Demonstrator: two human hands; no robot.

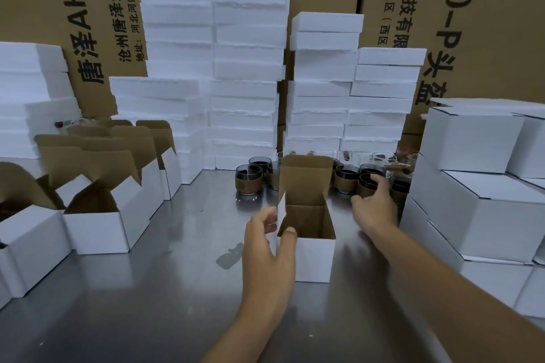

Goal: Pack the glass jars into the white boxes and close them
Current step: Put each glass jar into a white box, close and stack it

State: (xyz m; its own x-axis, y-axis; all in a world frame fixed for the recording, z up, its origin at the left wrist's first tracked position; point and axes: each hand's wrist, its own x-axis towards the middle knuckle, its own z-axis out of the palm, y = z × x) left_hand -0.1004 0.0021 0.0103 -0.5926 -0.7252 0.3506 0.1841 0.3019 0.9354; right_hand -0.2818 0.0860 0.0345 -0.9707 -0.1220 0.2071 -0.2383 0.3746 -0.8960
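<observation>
Logging layout, large to small. Brown cartons [88, 23] fill the top of the frame; foam stacks [212, 38] stand in front of them, upper centre. Steel table [147, 303] spans the lower half. Closed boxes [472, 144] are stacked at right edge, open boxes [97, 224] crowd the left edge.

Centre frame: one open box [314, 256], mouth up, nothing visible inside. Its lid [305, 180] stands upright on the far side, blocking part of the jar group.

Jars [253, 180] stand upright in a cluster behind the box, on both sides of the lid, more of them to the right.

Left hand [268, 250] pinches the box at its near-left corner, thumb on the rim, fingers on the side flap. Right hand [376, 206] is on the nearest right-side jar [365, 186], fingers over its far side, thumb spread toward centre. Blurred; I cannot tell whether the hold is clamped.

Key relation: that jar lies up and right of the box mouth, near but not touching it, with the right hand much the nearer. Jar axis is vertical, the same as the box opening. Judgement: no turning needed. Lift, carry down-left over the right wall, clear of the upright lid, lower straight in.
</observation>
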